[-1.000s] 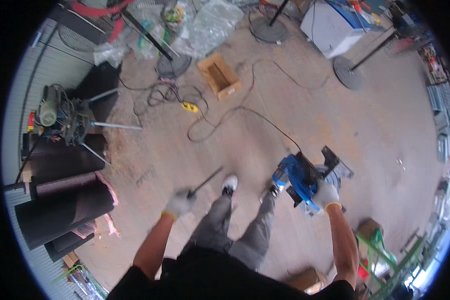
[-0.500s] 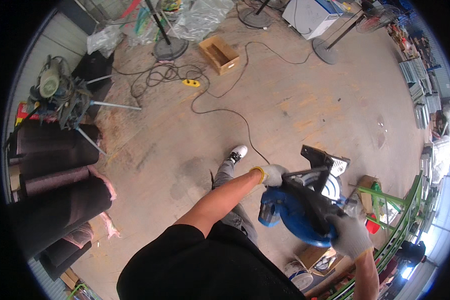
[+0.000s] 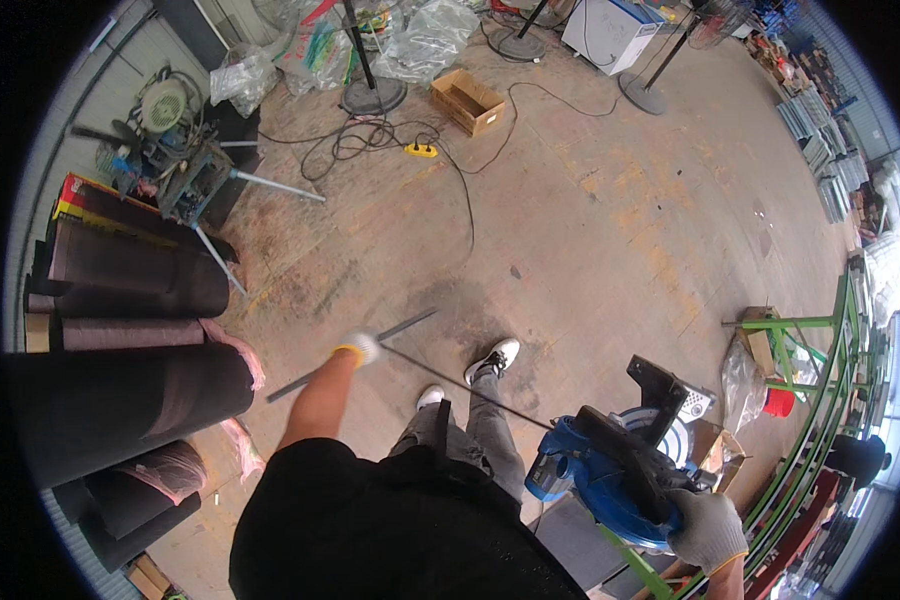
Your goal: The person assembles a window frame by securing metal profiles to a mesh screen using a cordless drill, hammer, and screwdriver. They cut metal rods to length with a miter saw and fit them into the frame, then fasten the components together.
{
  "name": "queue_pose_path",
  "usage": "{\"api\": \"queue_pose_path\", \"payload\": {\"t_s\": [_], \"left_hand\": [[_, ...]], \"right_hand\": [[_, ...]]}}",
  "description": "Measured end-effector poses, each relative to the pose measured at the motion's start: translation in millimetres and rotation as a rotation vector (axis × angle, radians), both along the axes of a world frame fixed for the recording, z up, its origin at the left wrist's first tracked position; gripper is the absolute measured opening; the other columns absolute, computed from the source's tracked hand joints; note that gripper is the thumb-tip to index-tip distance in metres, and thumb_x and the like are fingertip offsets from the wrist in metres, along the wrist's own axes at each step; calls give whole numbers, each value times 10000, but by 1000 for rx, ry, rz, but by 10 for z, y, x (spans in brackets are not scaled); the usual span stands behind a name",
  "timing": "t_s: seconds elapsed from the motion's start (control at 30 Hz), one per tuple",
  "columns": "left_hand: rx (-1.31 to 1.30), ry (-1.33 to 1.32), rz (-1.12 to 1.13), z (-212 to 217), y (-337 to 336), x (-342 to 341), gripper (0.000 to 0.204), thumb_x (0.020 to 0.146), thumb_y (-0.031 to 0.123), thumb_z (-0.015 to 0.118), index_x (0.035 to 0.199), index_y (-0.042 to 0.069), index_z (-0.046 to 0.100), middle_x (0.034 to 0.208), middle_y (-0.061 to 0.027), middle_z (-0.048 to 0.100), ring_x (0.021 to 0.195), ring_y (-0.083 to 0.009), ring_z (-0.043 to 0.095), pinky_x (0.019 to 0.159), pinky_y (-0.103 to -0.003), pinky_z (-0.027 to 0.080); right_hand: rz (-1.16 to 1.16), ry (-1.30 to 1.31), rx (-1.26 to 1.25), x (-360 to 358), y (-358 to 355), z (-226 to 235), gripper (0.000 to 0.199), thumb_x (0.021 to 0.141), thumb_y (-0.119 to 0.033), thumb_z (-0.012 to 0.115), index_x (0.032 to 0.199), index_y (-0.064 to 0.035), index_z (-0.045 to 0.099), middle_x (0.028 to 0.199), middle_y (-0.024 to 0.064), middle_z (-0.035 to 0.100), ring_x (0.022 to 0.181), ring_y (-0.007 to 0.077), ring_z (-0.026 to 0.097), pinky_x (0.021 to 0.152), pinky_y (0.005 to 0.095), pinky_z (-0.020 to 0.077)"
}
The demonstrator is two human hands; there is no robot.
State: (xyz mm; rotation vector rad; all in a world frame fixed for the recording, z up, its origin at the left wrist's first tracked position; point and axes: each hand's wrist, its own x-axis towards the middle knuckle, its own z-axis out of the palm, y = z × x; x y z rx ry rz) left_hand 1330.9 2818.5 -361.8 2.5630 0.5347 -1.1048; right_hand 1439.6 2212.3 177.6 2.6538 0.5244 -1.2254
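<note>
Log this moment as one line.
right hand: holding blue miter saw | left hand: at black cord and grey bar, grip unclear | beyond: yellow power strip, open box

The floor (image 3: 590,230) I watch remotely is grey-brown, patched with orange and dark stains (image 3: 672,272). Along its left edge I see a pale ribbed wall (image 3: 105,85); at its far edge, a white, blue-topped cabinet (image 3: 607,42); at its right, a green frame (image 3: 810,322) before a bright bluish wall (image 3: 898,385).
</note>
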Motion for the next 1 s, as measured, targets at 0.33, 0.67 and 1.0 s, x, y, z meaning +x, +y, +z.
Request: {"api": "queue_pose_path", "payload": {"t_s": [0.33, 0.67, 1.0], "left_hand": [[114, -20, 267, 1241, -60, -2843, 515, 984, 580, 732, 1102, 95, 861, 1155, -224, 815, 1115, -433, 780, 949, -526, 622], [50, -151, 126, 1369, -1002, -5084, 530, 993, 554, 698, 946, 44, 835, 1002, -243, 801, 1007, -463, 770, 904, -537, 608], [49, -382, 159, 1524, -1731, -7107, 484, 992, 511, 711, 875, 54, 817, 952, -232, 789, 943, -444, 767, 869, -562, 610]], "right_hand": [[-22, -9, 109, -1751, -414, -492, 468, 762, -245, 765, 1220, -164, 814, 927, 225, 796, 945, 462, 792, 885, 539, 634], [157, -55, 85, -3531, -388, -932, 415, 811, -232, 727, 1207, -122, 782, 970, 257, 805, 928, 477, 795, 871, 558, 648], [202, -58, 76, -5352, -391, -1017, 471, 824, -214, 727, 1287, -143, 774, 1039, 258, 810, 975, 468, 799, 890, 552, 645]]}}
